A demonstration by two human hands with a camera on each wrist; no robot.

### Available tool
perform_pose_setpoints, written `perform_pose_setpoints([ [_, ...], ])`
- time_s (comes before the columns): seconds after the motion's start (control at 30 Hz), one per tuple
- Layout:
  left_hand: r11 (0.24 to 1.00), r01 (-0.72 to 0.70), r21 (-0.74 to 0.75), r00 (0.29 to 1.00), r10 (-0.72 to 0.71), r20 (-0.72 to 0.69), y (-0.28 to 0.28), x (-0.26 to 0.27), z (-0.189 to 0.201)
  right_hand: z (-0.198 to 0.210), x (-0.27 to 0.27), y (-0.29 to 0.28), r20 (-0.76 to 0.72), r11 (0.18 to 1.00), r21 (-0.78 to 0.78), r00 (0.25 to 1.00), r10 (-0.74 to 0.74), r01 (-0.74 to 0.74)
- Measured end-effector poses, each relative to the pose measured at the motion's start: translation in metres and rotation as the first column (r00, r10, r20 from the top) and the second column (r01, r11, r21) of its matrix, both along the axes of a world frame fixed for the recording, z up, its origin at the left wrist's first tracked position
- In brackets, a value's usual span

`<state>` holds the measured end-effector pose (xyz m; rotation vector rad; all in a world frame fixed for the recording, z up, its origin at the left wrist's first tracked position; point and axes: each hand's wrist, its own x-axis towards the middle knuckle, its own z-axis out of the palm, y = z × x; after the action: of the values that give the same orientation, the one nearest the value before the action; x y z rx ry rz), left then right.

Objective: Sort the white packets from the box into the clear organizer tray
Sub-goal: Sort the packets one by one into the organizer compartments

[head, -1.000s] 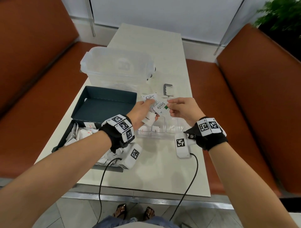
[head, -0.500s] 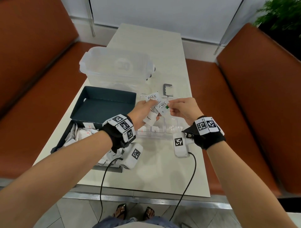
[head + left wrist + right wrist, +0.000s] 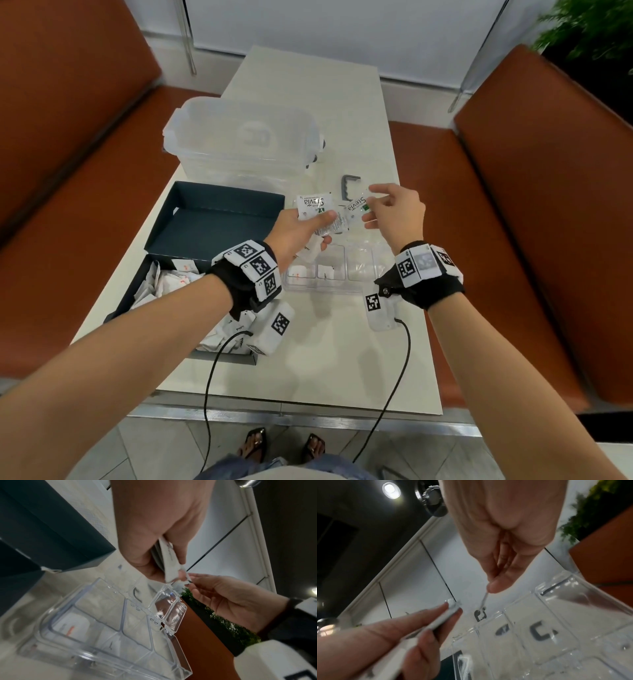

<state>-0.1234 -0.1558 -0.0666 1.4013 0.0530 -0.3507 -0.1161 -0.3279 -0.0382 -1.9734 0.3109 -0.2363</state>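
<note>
While both hands hang above it, the pale counter [image 3: 342, 342] carries, from the biggest thing down, a large clear tub [image 3: 239, 137] at the far side, then a dark box [image 3: 212, 222] with its lid part lying open toward the tub, and in the near half of the box many white packets [image 3: 171, 284] lie in a loose heap. Just to the right of the box stands the clear organizer tray [image 3: 359, 270], and at least two of its left compartments already hold a white packet each. A small grey handle-shaped piece [image 3: 347, 186] lies on the counter beyond the tray. The left hand [image 3: 294, 233] is closed around a small stack of packets [image 3: 313, 205], thumb on top, above the left end of the tray; the top one reads "Stevia". The right hand [image 3: 397, 214] is above the right part of the tray, and its thumb and forefinger pinch the far end of one packet [image 3: 354, 209], while the other fingers are spread. This one packet lies between the two hands, its near end touching the left hand's stack.
</note>
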Motion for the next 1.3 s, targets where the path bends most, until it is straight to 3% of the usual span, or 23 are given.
perform_pose_setpoints([
  [0.1, 0.994, 0.059, -0.092, 0.993, -0.068, -0.101, -0.001, -0.001, 0.002, 0.002, -0.001, 0.006, -0.041, 0.987, 0.151, 0.997, 0.071, -0.064],
  [0.23, 0.991, 0.119, -0.055, 0.988, -0.123, -0.093, -0.003, -0.001, 0.000, 0.001, -0.004, 0.015, -0.082, 0.939, 0.300, 0.976, 0.203, -0.170],
  [0.37, 0.990, 0.138, -0.041, 0.986, -0.141, -0.088, -0.002, -0.001, -0.002, 0.000, -0.009, 0.020, -0.048, 0.952, 0.182, 0.964, 0.260, -0.247],
  [0.53, 0.999, 0.034, 0.023, 0.999, -0.033, -0.035, 0.004, -0.001, -0.007, 0.004, -0.004, 0.009, -0.054, 0.974, 0.203, 0.992, 0.114, -0.101],
  [0.6, 0.997, -0.029, 0.068, 0.999, 0.026, 0.047, 0.007, 0.000, -0.007, 0.005, -0.004, 0.002, -0.082, 0.985, 0.074, 0.983, 0.161, -0.155],
  [0.67, 0.991, -0.014, 0.134, 0.991, -0.005, 0.136, 0.009, 0.002, -0.004, 0.007, -0.007, 0.000, -0.106, 0.973, 0.007, 0.967, 0.232, -0.232],
  [0.8, 0.937, 0.013, 0.349, 0.970, -0.096, 0.222, 0.010, 0.006, 0.001, 0.005, -0.009, -0.002, -0.125, 0.950, 0.109, 0.945, 0.304, -0.291],
  [0.97, 0.969, -0.177, 0.170, 0.979, 0.154, 0.137, 0.012, 0.011, 0.000, -0.001, -0.012, -0.004, -0.104, 0.897, 0.438, 0.988, 0.114, -0.057],
  [1.07, 0.978, -0.206, 0.034, 0.978, 0.204, 0.034, 0.008, 0.011, 0.000, -0.004, -0.015, 0.003, -0.106, 0.863, 0.500, 0.983, 0.147, -0.075],
  [1.2, 0.984, -0.165, 0.066, 0.985, 0.160, 0.068, 0.001, 0.007, 0.002, -0.002, -0.016, 0.014, -0.092, 0.822, 0.552, 0.969, 0.231, -0.144],
  [1.3, 0.976, -0.177, 0.126, 0.977, 0.159, 0.143, 0.000, 0.006, 0.002, -0.001, -0.014, 0.017, -0.086, 0.835, 0.528, 0.968, 0.235, -0.156],
])
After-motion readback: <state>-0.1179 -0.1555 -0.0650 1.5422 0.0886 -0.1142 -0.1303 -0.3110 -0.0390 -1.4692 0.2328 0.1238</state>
